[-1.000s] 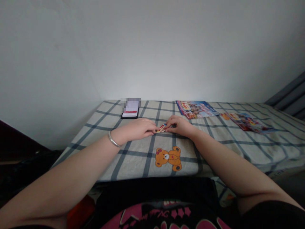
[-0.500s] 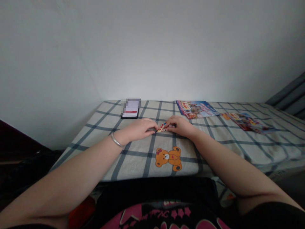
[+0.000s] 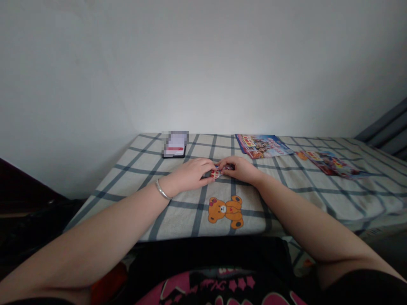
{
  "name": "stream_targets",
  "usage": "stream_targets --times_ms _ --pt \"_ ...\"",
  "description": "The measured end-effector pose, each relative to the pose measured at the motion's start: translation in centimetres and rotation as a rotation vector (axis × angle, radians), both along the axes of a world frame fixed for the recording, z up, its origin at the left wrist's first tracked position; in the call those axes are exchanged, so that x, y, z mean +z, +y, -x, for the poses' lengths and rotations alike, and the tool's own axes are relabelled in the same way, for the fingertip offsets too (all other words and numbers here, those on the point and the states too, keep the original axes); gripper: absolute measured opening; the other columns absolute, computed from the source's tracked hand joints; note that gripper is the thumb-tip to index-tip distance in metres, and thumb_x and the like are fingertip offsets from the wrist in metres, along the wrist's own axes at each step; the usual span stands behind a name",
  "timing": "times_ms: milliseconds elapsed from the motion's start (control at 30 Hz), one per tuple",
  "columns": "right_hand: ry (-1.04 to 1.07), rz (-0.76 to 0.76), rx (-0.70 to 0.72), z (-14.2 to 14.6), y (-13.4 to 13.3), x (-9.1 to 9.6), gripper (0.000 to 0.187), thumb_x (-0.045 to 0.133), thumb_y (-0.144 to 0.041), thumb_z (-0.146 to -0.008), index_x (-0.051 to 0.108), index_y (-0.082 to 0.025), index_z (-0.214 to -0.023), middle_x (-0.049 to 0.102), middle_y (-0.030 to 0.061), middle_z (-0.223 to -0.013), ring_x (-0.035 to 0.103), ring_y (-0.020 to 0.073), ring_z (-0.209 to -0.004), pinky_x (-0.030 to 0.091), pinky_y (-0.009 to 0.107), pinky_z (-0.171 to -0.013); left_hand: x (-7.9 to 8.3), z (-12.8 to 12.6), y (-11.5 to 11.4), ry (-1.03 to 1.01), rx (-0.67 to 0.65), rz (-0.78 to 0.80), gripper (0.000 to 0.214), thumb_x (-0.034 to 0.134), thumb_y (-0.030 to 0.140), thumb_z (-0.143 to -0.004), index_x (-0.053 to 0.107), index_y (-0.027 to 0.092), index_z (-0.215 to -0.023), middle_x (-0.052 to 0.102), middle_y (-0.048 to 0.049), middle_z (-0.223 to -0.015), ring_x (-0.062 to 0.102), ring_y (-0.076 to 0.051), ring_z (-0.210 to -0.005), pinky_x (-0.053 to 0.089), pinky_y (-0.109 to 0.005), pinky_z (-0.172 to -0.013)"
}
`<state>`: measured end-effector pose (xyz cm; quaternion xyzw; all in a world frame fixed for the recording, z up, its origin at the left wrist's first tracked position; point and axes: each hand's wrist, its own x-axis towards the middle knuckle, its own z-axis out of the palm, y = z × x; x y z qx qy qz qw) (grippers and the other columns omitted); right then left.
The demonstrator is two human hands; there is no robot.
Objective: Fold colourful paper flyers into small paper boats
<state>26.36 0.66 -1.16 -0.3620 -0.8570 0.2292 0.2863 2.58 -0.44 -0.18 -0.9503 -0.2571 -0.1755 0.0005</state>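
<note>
Between my hands is a small folded piece of printed paper, coloured red, yellow, white and blue, just above or on the checked cloth. My left hand, with a silver bangle at the wrist, has its thumb and fingers closed on the paper's left end. From the other side my right hand pinches the paper, thumb in front and fingers behind. Both sets of fingertips nearly meet and cover much of the paper, so its folds are hard to make out.
A phone with a lit screen lies at the back left. Printed leaflets lie to the right: one flyer near the wall, another flyer farther right. The checked tablecloth has a teddy bear print near the front edge.
My left hand has shifted right, its fingers now close against my right hand's. Less of the paper shows between them. My right hand has barely moved.
</note>
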Motion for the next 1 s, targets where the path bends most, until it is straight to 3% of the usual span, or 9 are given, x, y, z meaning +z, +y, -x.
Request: stream_targets --times_ms 233,467,700,1000 --pt "-0.115 -0.054 -0.109 0.1 -0.3 0.4 0.014 0.068 -0.018 -0.080 0.073 -0.022 -0.093 0.074 0.0020 -0.092 0.066 0.0175 -0.084 0.049 0.028 -0.078 -0.1 -0.1 0.0 -0.028 0.031 0.042 0.027 0.059 0.034 -0.090 0.060 0.017 -0.111 0.062 -0.0101 -0.115 0.057 -0.023 -0.109 0.045 -0.038 -0.098" --pt "-0.134 -0.156 -0.009 0.2 -0.1 0.2 0.010 0.068 -0.018 -0.082 0.072 -0.020 -0.091 0.073 0.0035 -0.091 0.066 0.0175 -0.088 0.049 0.029 -0.083 -0.9 -0.5 0.0 -0.035 0.079 0.026 0.046 0.061 0.026 -0.075 0.057 0.016 -0.119 0.058 -0.0102 -0.115 0.053 -0.026 -0.111 0.043 -0.039 -0.100" --pt "-0.165 -0.326 0.146 -0.4 -0.3 0.5 0.012 0.068 -0.022 -0.086 0.075 -0.022 -0.096 0.073 0.0062 -0.105 0.066 0.0179 -0.096 0.050 0.031 -0.087 -0.9 -0.3 0.3 0.031 0.103 0.003 0.040 0.061 0.029 -0.077 0.059 0.018 -0.115 0.057 -0.0090 -0.112 0.053 -0.025 -0.107 0.044 -0.038 -0.097" --pt "-0.350 -0.499 0.096 0.0 -1.2 1.2 0.018 0.057 -0.019 -0.093 0.074 -0.021 -0.097 0.075 0.0051 -0.101 0.065 0.0176 -0.092 0.047 0.031 -0.085 -0.6 -0.1 0.1 0.051 0.130 -0.019 0.040 0.059 0.036 -0.085 0.059 0.015 -0.119 0.057 -0.0098 -0.113 0.052 -0.025 -0.107 0.044 -0.037 -0.096"
